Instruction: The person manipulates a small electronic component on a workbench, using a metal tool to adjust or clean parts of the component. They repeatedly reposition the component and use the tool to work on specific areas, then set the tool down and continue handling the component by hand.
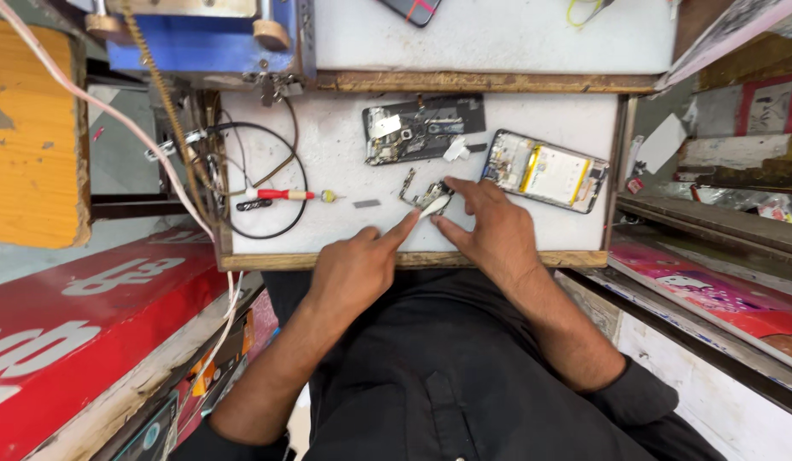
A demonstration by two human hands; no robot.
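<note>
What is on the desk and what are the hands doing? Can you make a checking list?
Surface: white work board with wooden edge.
Job's things: small circuit part; opened phone showing its battery; dark phone frame.
Clutter: red-handled screwdriver.
Grippers: left hand points a finger at the part; right hand fingers pinch a white tool.
Cables: black wire loop.
Surroundings: red signboard, blue machine.
</note>
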